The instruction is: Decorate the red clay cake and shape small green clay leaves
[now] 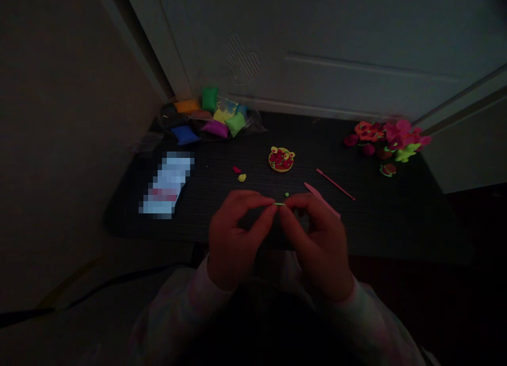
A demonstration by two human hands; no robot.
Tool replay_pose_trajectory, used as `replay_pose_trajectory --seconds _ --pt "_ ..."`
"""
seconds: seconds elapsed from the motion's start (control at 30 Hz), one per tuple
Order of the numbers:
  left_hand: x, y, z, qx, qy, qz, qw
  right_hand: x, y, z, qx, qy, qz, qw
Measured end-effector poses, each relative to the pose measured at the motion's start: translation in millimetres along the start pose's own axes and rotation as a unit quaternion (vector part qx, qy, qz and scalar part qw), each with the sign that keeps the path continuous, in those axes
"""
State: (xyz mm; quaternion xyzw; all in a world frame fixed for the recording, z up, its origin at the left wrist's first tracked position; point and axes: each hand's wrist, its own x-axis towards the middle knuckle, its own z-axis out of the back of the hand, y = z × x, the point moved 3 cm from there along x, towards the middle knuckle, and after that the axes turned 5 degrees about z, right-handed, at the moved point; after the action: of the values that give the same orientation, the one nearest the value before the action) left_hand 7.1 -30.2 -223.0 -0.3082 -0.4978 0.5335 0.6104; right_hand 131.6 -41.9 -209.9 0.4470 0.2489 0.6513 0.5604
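My left hand (233,236) and my right hand (317,244) meet above the near edge of a dark table (396,218). Both pinch one tiny green clay piece (279,204) between thumbs and forefingers. A pink stick tool (321,198) lies under or against my right hand; whether it is held I cannot tell. Beyond the hands sits a small yellow clay dish (281,159) with red and yellow bits on it. A green crumb (287,195), a red bit (236,169) and a yellow bit (242,177) lie loose on the table.
Several coloured clay packets (214,118) are piled at the back left. A second thin pink tool (335,184) lies to the right. Red, pink and green clay flowers (386,139) sit at the back right. A blurred flat object (168,184) lies at left. A white door stands behind.
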Motion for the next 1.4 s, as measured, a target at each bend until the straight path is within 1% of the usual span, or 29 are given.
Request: replay_pose_trajectory --seconds 0.1,0.27,0.4,0.47,0.57,0.7,0.93,1.13,1.23,1.4 --pt "-0.2 -1.0 -0.5 0.020 -0.008 -0.028 0.999 0.2 0.1 -0.2 -0.009 -0.004 0.009 1.000" --pt "0.6 -2.9 -1.4 0.036 -0.016 -0.053 0.998 1.6 -0.7 -1.6 -0.014 -0.008 0.017 1.000" --pt "-0.8 -2.1 -1.3 0.020 -0.025 -0.046 0.998 1.5 -3.2 -1.4 -0.010 -0.022 0.007 1.000" --pt "-1.0 -1.0 -1.3 0.011 -0.016 -0.034 0.999 1.1 -4.5 -0.6 -0.004 -0.027 -0.003 1.000" --pt "0.2 -0.2 -1.8 0.008 0.005 -0.017 1.000 1.0 -5.0 -0.6 0.008 -0.017 -0.012 1.000" --pt "2.7 -1.4 -3.1 0.022 0.005 -0.013 1.000 1.5 -3.8 -1.6 0.006 -0.011 -0.003 1.000" --pt "-0.2 -1.2 -3.4 0.021 -0.024 -0.024 0.999 1.4 -4.9 -2.3 -0.023 -0.031 0.007 0.999" --pt "1.5 1.0 -2.3 0.017 -0.005 -0.011 1.000 0.2 -5.8 -2.1 -0.016 -0.029 0.002 0.999" --pt "2.6 0.9 -3.6 0.029 -0.003 -0.017 0.999 -0.4 -6.0 -3.5 -0.004 -0.026 0.000 1.000" --pt "0.2 -1.3 -5.3 0.051 -0.033 -0.055 0.997 -1.2 -7.1 -5.4 -0.010 -0.040 -0.001 0.999"
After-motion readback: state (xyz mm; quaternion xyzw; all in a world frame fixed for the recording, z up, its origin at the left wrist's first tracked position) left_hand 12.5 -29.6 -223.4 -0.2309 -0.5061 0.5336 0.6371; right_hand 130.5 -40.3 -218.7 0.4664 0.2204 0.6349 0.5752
